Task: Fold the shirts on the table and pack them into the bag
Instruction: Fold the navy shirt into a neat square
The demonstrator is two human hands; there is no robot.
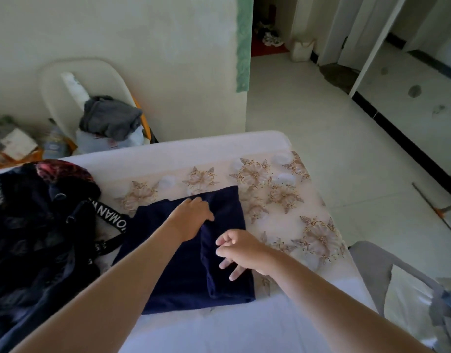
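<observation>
- The black fabric bag (41,238) with a white-lettered strap (110,215) slumps on the left of the table, just beside the shirt. It's all dark folds, so I can't tell what's inside, or even where the opening is. There's a reddish patterned patch on top, and the left edge is cut off.
- The dark navy cotton shirt (178,276) lies flat on the floral-print tablecloth (283,205), with its right side folded over into a long flap.
- The left hand (191,217) lies palm down on the shirt's upper middle, fingers fairly straight and gripping nothing.
- The right hand (242,250) is over the flap with its fingers loose and spread (the tips look like they touch the cloth, hard to say).
- The white plastic chair (56,80) behind the table carries a crumpled grey garment (110,117) on pale bundles.
- The clutter at far left is too blurry to name.
</observation>
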